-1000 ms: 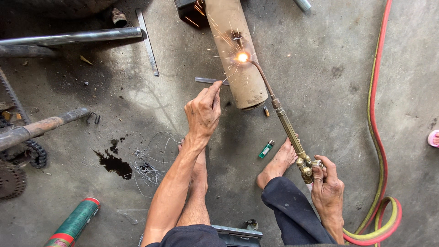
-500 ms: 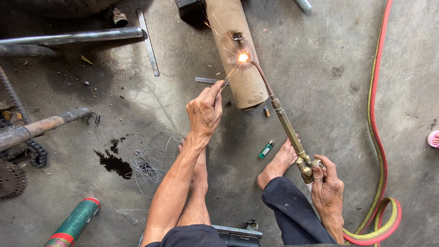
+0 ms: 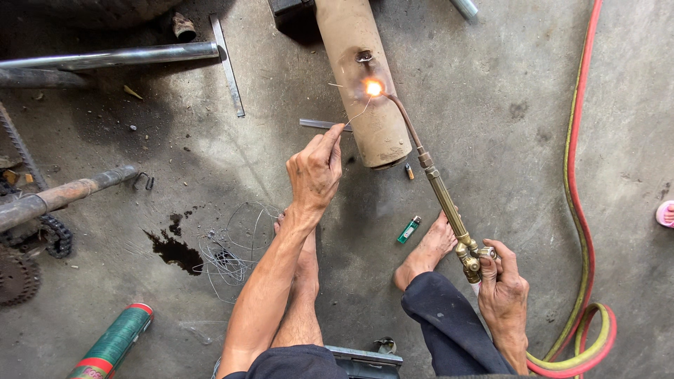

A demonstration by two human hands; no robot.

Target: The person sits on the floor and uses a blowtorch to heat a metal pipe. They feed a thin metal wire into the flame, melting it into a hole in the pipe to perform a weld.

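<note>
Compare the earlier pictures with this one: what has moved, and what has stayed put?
Barely anything moved. The left hand still feeds the thin wire to the flame; the right hand still grips the brass torch. The rusty pipe, green lighter and hoses stayed put.

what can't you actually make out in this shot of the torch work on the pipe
All in the head view:
- Torch tip and the spot it heats on the rusty pipe: washed out by flame glare.
- Thin wire in the left hand: too fine to follow into the glare.
- Pipe's far end: cut off by the top edge.
- Valve knobs: covered by the right hand.
- Hoses: run off the top edge.
</note>
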